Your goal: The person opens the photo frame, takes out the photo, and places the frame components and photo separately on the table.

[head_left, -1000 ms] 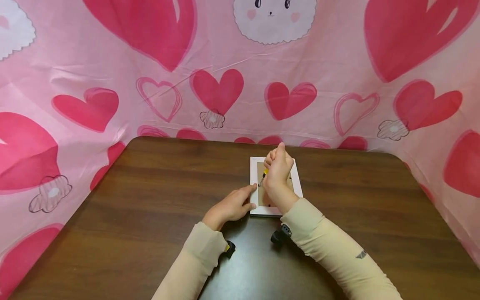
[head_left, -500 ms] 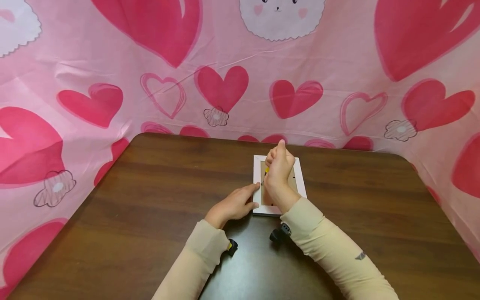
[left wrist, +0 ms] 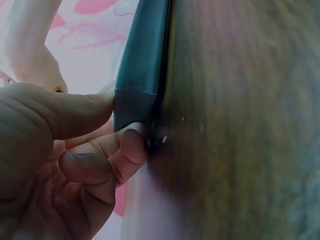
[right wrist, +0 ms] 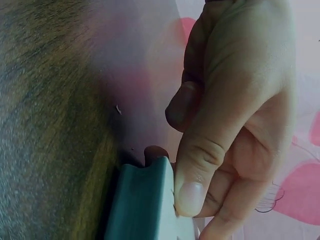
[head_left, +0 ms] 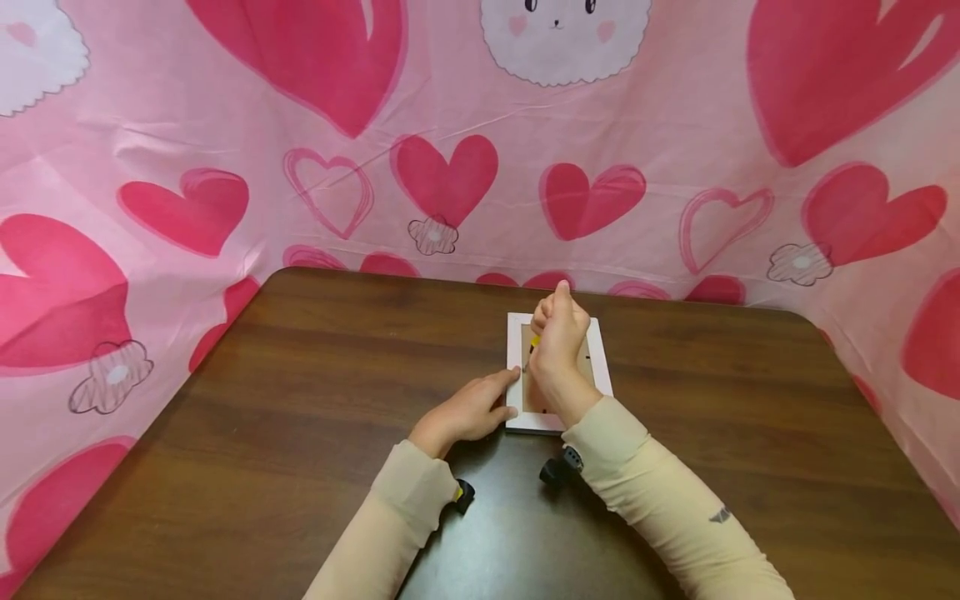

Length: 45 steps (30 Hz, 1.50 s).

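Note:
A white picture frame lies on the table with its brown backing board facing up and small dark tabs along the opening. My left hand holds its near left corner. In the left wrist view, the thumb presses on top of the frame's edge and curled fingers sit against its side. Over the board, my right hand grips a screwdriver with a yellow and black handle. Its thin shaft points down at the tab on the left side; the tip is mostly hidden by the hand.
The brown wooden table reaches to a pink heart-print cloth hanging close behind its far edge. Black wrist cameras, such as the right one, sit under both sleeves near the tabletop.
The head view has shifted slightly. My right hand sits a little further left over the frame, covering more of the screwdriver's shaft. The left hand keeps its hold on the corner.

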Available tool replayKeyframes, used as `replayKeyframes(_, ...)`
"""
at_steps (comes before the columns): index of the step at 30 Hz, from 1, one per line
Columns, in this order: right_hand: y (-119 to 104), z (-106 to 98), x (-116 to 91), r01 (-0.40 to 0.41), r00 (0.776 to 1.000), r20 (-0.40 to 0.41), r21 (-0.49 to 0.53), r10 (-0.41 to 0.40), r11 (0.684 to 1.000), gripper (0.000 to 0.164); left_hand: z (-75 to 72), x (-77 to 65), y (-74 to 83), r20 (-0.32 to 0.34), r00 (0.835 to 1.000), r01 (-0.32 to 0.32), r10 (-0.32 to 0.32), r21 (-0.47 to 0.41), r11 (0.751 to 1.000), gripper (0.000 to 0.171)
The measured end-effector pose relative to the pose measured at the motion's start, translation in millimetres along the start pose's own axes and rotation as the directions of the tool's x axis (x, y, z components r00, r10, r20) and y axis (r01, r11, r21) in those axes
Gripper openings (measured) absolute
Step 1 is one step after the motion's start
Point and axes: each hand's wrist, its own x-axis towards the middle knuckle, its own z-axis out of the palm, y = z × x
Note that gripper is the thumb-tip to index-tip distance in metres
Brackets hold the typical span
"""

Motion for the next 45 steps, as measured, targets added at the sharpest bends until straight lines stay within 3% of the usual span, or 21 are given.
replayKeyframes(16,-8.6,-4.9,7.7,-0.046,0.999,0.008,0.027,0.046,0.999,0.059,-2.2,-1.9,2.9,-0.003,1.000,0.002,-0.002,-0.013,1.000,0.058)
replayKeyframes(22,-9.1,-13.8,14.0,-0.124,0.991,0.042,0.011,0.124,0.992,0.058,0.2,0.0,3.8,0.012,0.999,0.034,-0.034,-0.003,0.999,0.059)
replayKeyframes(26,-14.4,-23.3,20.9,-0.218,0.975,0.055,0.047,0.215,0.975,0.058,3.2,0.2,7.1,0.015,0.999,0.040,-0.040,-0.015,0.999,0.059)
replayKeyframes(32,-36.8,-31.0,31.1,-0.367,0.926,0.107,0.033,0.362,0.929,0.061,1.2,-0.4,4.3,0.013,0.999,0.043,-0.043,-0.010,0.999,0.059)
replayKeyframes(45,-69.7,-46.8,53.7,-0.464,0.874,0.162,-0.002,0.459,0.886,0.063,-9.3,-6.0,2.8,-0.001,0.995,0.104,-0.104,-0.016,0.994,0.061)
